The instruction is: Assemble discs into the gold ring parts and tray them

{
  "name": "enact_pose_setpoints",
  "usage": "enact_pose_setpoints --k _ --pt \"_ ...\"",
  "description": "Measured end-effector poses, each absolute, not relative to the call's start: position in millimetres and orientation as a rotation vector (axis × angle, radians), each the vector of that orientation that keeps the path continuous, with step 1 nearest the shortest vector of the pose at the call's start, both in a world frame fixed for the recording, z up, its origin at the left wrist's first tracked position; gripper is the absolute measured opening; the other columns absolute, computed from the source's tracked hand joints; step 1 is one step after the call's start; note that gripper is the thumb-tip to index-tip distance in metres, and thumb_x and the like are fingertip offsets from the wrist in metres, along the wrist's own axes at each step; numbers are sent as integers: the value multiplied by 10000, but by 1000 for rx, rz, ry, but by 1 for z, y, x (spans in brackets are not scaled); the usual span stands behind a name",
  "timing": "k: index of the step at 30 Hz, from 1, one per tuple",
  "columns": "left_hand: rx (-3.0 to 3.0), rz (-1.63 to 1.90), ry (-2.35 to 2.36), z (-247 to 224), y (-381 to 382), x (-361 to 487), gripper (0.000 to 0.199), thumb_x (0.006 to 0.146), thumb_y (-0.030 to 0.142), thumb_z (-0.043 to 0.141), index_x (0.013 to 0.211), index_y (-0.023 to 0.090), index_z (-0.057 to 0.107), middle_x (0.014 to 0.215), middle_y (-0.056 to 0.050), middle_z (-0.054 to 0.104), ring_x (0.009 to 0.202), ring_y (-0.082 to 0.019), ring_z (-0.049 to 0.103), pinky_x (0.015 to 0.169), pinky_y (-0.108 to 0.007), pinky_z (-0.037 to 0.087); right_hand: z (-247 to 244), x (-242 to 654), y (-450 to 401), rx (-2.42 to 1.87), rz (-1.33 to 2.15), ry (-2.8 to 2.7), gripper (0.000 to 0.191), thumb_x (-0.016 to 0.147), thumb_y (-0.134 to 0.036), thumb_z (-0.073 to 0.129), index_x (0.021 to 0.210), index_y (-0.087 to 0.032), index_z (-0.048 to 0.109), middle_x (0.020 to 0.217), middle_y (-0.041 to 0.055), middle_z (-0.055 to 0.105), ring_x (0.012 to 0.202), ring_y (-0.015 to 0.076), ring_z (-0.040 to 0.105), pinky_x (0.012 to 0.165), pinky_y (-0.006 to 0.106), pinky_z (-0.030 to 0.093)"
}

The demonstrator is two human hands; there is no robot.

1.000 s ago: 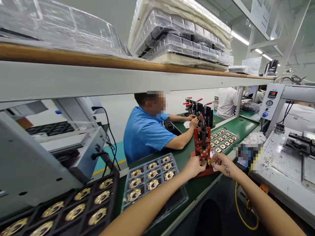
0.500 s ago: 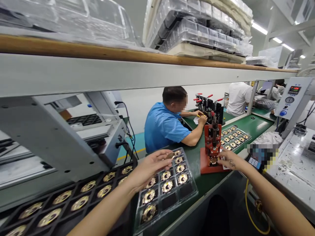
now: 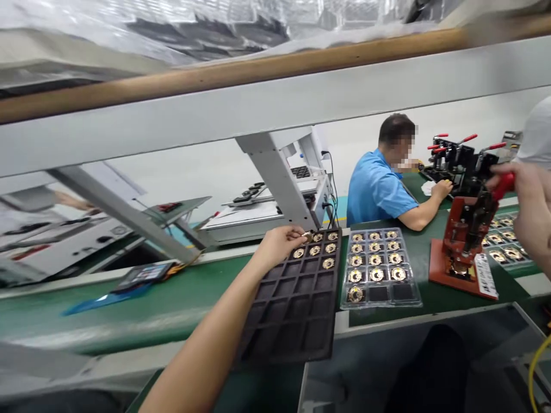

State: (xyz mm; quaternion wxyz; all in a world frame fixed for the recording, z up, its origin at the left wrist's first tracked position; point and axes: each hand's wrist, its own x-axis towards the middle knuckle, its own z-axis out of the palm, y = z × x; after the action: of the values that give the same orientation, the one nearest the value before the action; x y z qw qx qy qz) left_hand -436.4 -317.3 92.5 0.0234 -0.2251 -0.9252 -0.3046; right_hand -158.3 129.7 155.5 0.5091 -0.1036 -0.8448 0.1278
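Note:
My left hand pinches a small round metal part at the far left of the black compartment tray, which has several gold parts in its back rows. My right hand is wrapped round the red handle of the red press; a part sits low in the press, mostly hidden. Between the black tray and the press lies a clear plastic tray with several gold parts and two vacant black pockets at its front.
A person in blue works across the bench beside black clamps with red handles. Another clear tray is behind the press. A shelf beam crosses overhead. A dark device lies on the left green surface.
The view has swung left. My left hand has gone from over the clear tray to the black tray, with a round part. My right hand has risen from the press base to its handle.

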Motion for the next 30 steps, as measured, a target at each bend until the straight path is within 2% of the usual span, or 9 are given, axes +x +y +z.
enact_pose_setpoints --k 4,6,11,14,17,21,24,26,30 --pt "-660 -854 -2954 67 -348 -438 407 769 598 669 845 209 761 751 -66 796 765 -284 741 699 -325 524 98 -129 108 -35 344 -1954 350 1109 -323 458 1114 -178 776 1143 143 794 1211 278 716 1109 432 494" --pt "-676 -806 -2981 48 -347 -435 349 776 550 665 804 219 771 743 -71 795 762 -286 734 707 -328 518 80 -125 110 73 397 -2045 278 1060 -328 548 1205 -208 752 1294 140 756 1342 316 650 1198 490 446" --pt "-719 -676 -3000 11 -326 -420 251 755 473 718 691 234 761 812 -98 810 848 -301 734 811 -343 519 64 -93 110 -60 554 -2181 520 1009 -449 590 1517 -344 566 1620 59 534 1505 334 491 1276 532 368" --pt "-752 -618 -3014 10 -317 -412 273 749 490 734 646 238 750 800 -111 805 875 -316 736 846 -355 528 39 -59 114 -165 582 -2240 480 1000 -458 598 1470 -359 608 1544 62 613 1419 334 585 1203 496 460" --pt "-872 -608 -2987 22 -303 -405 322 795 521 675 702 230 778 885 -139 818 941 -354 738 918 -407 533 4 -35 127 -357 606 -2278 309 1010 -462 593 1241 -308 732 1251 79 779 1134 311 752 990 437 584" --pt "-1224 -649 -2829 38 -267 -390 453 919 575 546 985 219 820 1123 -133 818 1072 -354 737 1009 -428 542 -21 -31 161 -744 476 -2558 351 1073 -372 435 1100 -187 732 1063 135 803 969 264 767 876 355 586" --pt "-1507 -656 -2671 48 -234 -368 466 965 599 536 1092 247 814 1203 -95 810 1107 -322 750 1010 -387 576 -21 -49 195 -960 354 -2663 256 1052 -278 521 1047 -152 744 960 125 789 915 242 751 855 349 576" --pt "-1658 -673 -2609 56 -210 -347 428 987 576 540 1099 268 815 1202 -74 810 1107 -306 762 996 -369 595 -17 -69 215 -1047 309 -2684 205 1044 -303 619 1101 -138 728 1036 103 765 964 234 736 890 391 593" --pt "-1902 -736 -2485 69 -172 -298 306 1019 446 546 1094 289 798 1174 -53 802 1091 -268 763 986 -343 605 -12 -118 245 -1122 298 -2735 347 1029 -369 690 1314 -173 653 1321 103 673 1117 247 698 947 459 609"
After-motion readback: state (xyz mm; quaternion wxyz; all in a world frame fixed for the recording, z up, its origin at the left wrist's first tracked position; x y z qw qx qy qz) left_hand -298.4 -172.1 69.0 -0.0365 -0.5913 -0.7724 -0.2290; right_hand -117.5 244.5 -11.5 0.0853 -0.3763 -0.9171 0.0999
